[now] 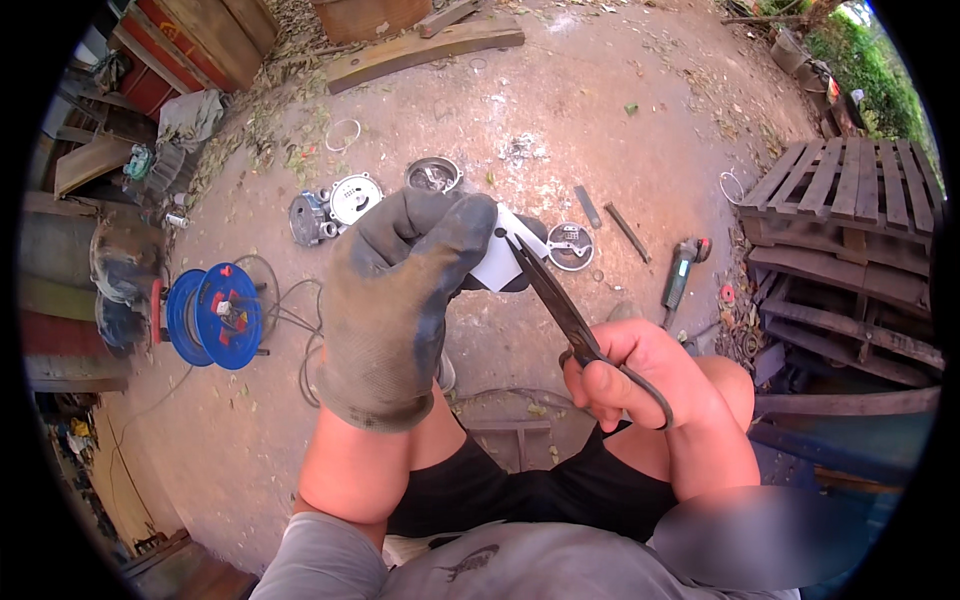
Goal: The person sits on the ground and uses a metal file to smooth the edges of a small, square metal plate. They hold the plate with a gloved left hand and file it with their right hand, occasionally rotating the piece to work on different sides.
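My left hand (385, 300), in a grey work glove, is closed on a small white piece (493, 270) that looks like paper or thin card. The piece has a small dark spot or hole near its upper edge. My bare right hand (645, 375) grips dark scissors (562, 308) by the handle loops. Their narrow blades point up and left, with the tips against the white piece beside the dark spot. How far the blades are parted is hard to see. Part of the left fingers lies behind the piece.
Round metal housings (356, 200) and a ring-shaped part (570, 262) lie on the ground ahead. Right of them are a flat metal strip (587, 206), a long bolt (628, 232) and a green angle grinder (680, 278). A blue cable reel (240, 340) stands left; wooden pallets (840, 175) are stacked right.
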`<state>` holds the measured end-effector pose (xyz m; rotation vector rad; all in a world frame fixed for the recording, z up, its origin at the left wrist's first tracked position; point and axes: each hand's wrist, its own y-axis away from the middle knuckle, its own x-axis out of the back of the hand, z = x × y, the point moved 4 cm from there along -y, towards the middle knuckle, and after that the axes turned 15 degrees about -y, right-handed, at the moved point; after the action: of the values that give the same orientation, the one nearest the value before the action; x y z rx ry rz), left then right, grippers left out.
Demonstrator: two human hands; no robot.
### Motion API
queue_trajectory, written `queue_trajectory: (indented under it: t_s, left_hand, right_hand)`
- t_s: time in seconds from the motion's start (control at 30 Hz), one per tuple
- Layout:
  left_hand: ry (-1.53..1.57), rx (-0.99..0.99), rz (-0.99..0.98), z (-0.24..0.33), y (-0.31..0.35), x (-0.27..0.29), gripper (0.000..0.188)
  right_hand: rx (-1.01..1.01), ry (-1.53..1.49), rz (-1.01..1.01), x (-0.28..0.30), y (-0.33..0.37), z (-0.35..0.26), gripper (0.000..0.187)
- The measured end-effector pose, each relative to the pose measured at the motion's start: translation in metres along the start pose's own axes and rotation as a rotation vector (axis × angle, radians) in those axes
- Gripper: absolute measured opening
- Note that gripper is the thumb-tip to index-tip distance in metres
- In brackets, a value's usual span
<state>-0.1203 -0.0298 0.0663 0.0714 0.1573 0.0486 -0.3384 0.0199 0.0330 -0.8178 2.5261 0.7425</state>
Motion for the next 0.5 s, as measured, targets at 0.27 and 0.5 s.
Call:
queue_trajectory:
  t_s: [0.27, 0.5]
  left_hand:
    - [-0.12, 0.057, -0.014, 0.001, 0.0, 0.001, 0.02]
    - [-0.107, 0.079, -0.134, -0.003, -0.004, 0.011, 0.024]
  right_hand:
    - [-0.07, -0.014, 0.011, -0.001, 0.001, -0.004, 0.046]
    - [-0.061, -0.023, -0.019, 0.001, 0.003, -0.004, 0.045]
